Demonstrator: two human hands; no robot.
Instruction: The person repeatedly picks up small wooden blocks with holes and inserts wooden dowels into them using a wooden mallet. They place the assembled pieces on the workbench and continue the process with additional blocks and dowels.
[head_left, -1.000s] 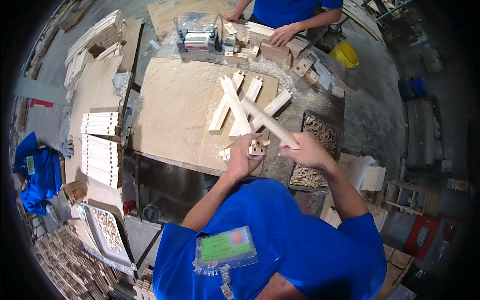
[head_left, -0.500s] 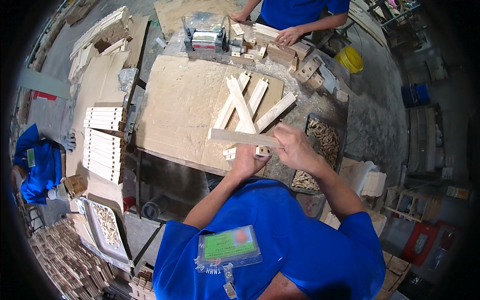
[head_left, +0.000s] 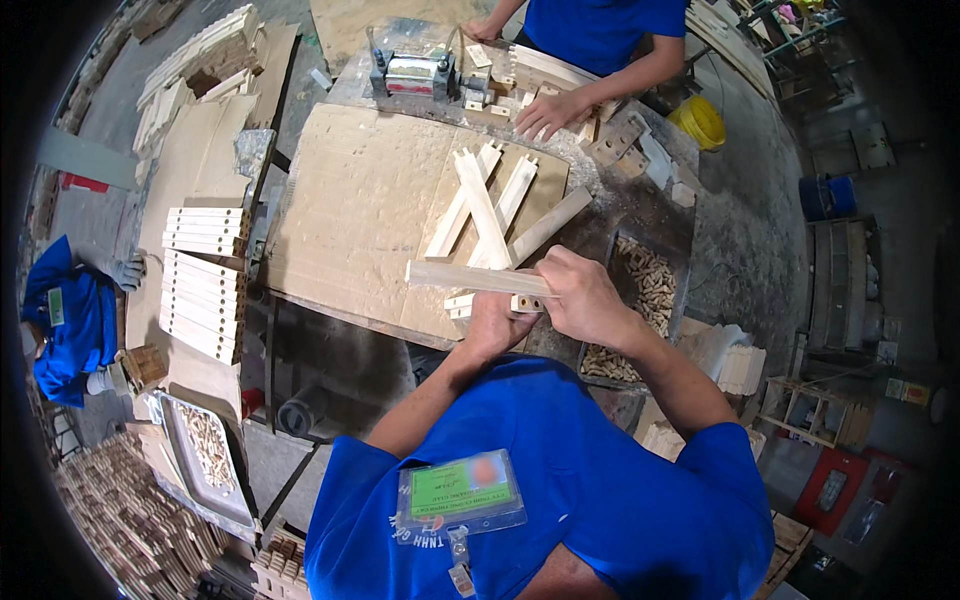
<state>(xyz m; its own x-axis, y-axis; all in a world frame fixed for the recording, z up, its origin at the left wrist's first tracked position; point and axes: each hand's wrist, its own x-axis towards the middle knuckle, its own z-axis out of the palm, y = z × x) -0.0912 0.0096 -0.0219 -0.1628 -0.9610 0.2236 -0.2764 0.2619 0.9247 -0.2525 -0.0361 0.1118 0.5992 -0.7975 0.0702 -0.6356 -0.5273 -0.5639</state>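
Note:
My right hand (head_left: 585, 298) is closed on one end of a pale wooden slat (head_left: 470, 277), which reaches left above my left hand. Below it, my left hand (head_left: 494, 328) grips a wooden strip with holes in its end (head_left: 525, 304); its fingers are partly hidden. Another light wood end (head_left: 459, 306) shows just left of that hand. Beyond both hands, several wooden slats lie crossed on the cardboard, among them a top slat (head_left: 482, 208) and a right-hand slat (head_left: 550, 226). Dowels stick out of some far ends.
A black tray of dowels (head_left: 684, 290) sits right of my right hand. Across the table, a co-worker's hand (head_left: 550, 115) rests by wooden blocks, near a metal clamp-like device (head_left: 414, 76). At left, drilled strips (head_left: 200, 305) line a side bench, with another dowel tray (head_left: 240, 490).
The slat in my right hand has shifted slightly left and its tilt has changed a little. My left hand stays nearly in place. The co-worker's hand has moved left and nearer.

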